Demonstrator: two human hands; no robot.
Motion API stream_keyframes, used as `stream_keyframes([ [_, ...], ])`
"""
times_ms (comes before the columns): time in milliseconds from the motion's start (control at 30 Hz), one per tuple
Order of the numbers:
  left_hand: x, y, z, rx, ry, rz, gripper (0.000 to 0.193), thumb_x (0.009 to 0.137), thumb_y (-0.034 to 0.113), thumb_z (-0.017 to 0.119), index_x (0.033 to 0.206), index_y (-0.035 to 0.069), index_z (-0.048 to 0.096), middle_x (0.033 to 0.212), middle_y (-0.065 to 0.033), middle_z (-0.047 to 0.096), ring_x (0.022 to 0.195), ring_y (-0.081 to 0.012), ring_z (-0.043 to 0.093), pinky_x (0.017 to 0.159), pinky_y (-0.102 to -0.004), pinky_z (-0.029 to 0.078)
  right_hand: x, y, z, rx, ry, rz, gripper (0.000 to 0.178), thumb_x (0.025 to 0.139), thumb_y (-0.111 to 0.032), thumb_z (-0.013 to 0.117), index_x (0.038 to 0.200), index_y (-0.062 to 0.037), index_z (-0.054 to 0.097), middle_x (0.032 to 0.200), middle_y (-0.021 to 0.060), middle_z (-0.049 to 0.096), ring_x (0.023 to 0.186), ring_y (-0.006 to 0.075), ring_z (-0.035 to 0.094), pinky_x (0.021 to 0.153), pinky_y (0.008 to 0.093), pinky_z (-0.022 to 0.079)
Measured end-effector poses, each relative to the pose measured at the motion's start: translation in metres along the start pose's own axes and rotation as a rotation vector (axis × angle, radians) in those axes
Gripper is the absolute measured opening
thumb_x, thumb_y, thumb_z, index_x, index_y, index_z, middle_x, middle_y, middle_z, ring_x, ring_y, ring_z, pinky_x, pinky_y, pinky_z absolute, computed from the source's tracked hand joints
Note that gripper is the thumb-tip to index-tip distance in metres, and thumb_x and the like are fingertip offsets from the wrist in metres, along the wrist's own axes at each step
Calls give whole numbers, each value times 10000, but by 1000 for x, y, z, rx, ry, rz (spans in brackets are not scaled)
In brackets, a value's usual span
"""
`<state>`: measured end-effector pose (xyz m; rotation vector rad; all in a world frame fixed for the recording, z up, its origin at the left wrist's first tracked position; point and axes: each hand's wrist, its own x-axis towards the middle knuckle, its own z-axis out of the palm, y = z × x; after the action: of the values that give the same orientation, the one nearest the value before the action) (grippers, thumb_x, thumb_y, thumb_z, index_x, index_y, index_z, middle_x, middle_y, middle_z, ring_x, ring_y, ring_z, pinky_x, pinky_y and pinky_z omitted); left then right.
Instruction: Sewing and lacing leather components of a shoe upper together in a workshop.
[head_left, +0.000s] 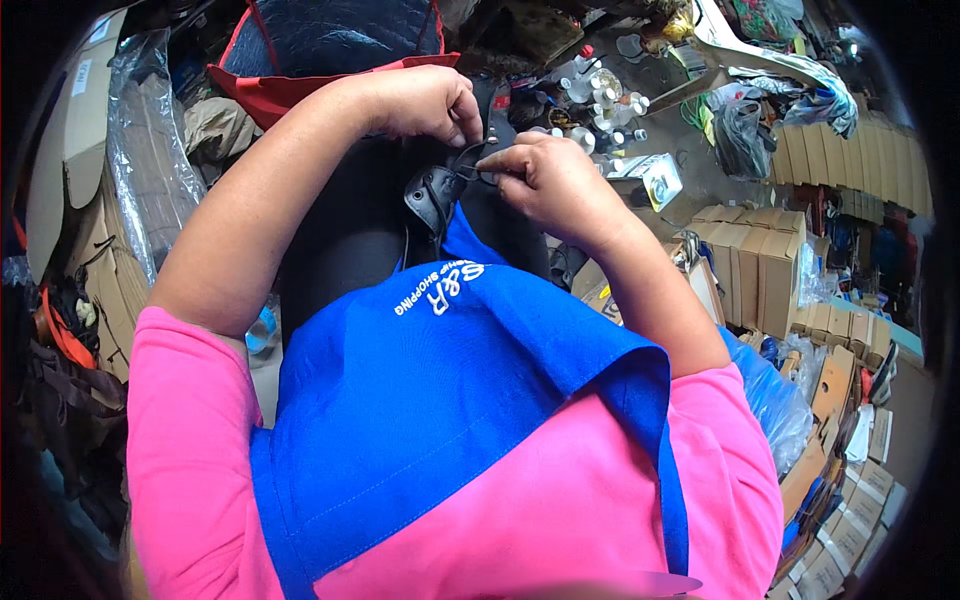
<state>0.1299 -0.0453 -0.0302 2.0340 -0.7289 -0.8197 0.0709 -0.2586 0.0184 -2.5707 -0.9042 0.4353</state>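
Over the blue apron (440, 400), the black leather piece (432, 196) rests on the lap, and both grips are pinched shut on its thin black cord (468, 160): left hand (425, 103) above, right hand (548, 180) just beside. The cord could slip from the fingertips if pulled unevenly. Beyond, the small white bottles (600, 100) stand near enough for an elbow to topple them.

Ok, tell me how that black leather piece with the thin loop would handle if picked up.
The black leather piece is probably semi-stiff, since it keeps its folded shape. Its thin black loop looks floppy, pinched between left hand and right hand. Likely light.
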Motion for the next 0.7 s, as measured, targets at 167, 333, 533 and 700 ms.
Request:
stream_keyframes([
  [167,-7,-5,-2,-5,18,102,248,770,70,716,1016,78,738,845,-28,553,878,-172,536,854,-289,452,2,10,7,219,6,48,238,766,-132,628,975,-97,736,872,149,660,852,314,650,787,387,525],
  [333,-8,-6,-1,1,29,108,248,774,76,717,1021,75,737,840,-16,523,880,-169,524,863,-287,442,9,10,2,122,-47,-3,241,768,-124,634,987,-108,733,872,143,652,842,312,645,784,384,523],
  [533,-11,-5,-3,89,7,149,287,779,90,722,1066,94,726,953,-31,508,952,-185,517,906,-293,428,16,3,-10,20,-101,-25,221,767,-131,640,964,-95,734,876,136,656,863,312,642,797,394,517],
  [700,-15,-4,-3,106,-11,122,361,768,67,726,1124,125,707,1024,-52,493,1009,-208,523,928,-304,426,19,6,-6,76,-122,-57,218,770,-144,657,970,-113,738,884,139,654,866,308,642,800,386,516],
])
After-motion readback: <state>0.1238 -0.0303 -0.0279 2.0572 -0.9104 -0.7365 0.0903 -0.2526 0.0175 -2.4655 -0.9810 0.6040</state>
